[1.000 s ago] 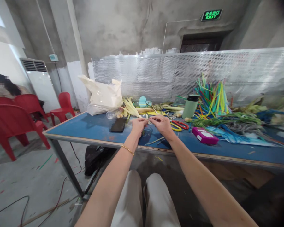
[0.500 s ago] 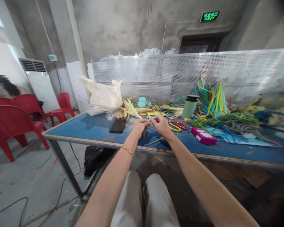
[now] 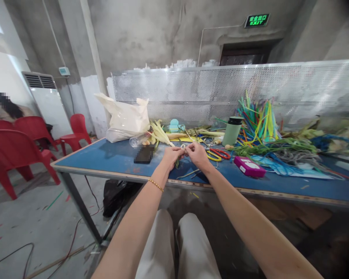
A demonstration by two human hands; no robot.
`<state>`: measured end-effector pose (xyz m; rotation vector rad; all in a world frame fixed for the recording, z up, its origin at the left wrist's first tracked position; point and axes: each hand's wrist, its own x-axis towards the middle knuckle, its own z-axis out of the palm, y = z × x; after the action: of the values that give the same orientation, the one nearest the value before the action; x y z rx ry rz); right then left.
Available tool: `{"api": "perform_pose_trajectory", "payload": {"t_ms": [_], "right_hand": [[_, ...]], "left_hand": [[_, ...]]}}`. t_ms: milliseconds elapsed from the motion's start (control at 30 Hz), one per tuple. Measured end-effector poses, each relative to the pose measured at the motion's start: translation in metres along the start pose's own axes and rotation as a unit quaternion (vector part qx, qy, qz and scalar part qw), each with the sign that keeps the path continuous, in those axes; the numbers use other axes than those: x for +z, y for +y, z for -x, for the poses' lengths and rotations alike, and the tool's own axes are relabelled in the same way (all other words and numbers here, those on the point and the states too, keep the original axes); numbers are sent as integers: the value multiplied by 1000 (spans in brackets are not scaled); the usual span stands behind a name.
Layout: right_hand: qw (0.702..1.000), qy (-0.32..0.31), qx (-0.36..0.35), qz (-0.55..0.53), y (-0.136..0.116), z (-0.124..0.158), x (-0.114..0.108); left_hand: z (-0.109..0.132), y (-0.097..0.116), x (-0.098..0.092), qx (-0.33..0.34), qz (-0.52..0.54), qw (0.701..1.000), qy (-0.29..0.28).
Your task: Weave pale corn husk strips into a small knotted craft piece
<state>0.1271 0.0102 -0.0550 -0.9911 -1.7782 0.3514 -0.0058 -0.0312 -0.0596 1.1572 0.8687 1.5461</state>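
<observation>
My left hand (image 3: 172, 155) is closed in a pinch, its fingertips almost meeting those of my right hand (image 3: 197, 155). Between them is a small pale husk-like strip (image 3: 183, 148), mostly covered by the fingers. Green strands (image 3: 177, 164) hang below my left hand. My right hand pinches at the strip from the other side. To its right lie scissors with yellow (image 3: 214, 156) and red (image 3: 223, 153) handles. Pale corn husks (image 3: 160, 133) lie just behind my left hand, and a dark phone (image 3: 144, 154) is to its left.
On the blue table (image 3: 104, 159) stand a cream plastic bag (image 3: 128, 118), a green bottle (image 3: 232, 131) and a bundle of coloured strips (image 3: 263, 122). A purple box (image 3: 249, 166) lies at right, near tangled green cords (image 3: 256, 150). Red chairs (image 3: 14, 155) and a person are at left.
My right hand has shifted slightly, its fingertips still close to my left hand. The left hand keeps its pinch, and the things on the table stay in place.
</observation>
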Motion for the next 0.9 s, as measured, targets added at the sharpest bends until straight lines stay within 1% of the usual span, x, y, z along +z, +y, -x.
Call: {"api": "perform_pose_trajectory", "payload": {"t_ms": [67,167,267,433,567,667,767,833,900], "right_hand": [[1000,-7,14,-11,-1,1,0],[1000,-16,14,-22,-2,1,-1],[999,-17,17,-33,-3,1,0],[992,-32,47,-110,-3,1,-1],[983,-52,66,-161,-6,2,-9],[978,-78,67,-180,-10,3,-16],[969,-123,58,-205,-14,5,-21],[967,-148,30,-207,-15,5,-22],[968,-152,-6,-197,-15,5,-23]], "left_hand": [[0,0,-1,7,-10,1000,-6],[1,0,-1,23,-19,1000,-7],[2,0,-1,24,-29,999,2],[1,1,0,-4,-34,998,59],[0,6,1,-21,-16,993,118],[1,9,1,-21,-7,989,143],[1,10,0,-20,-11,989,147],[1,9,-1,-20,-19,990,141],[1,9,-2,-21,-22,991,133]]}}
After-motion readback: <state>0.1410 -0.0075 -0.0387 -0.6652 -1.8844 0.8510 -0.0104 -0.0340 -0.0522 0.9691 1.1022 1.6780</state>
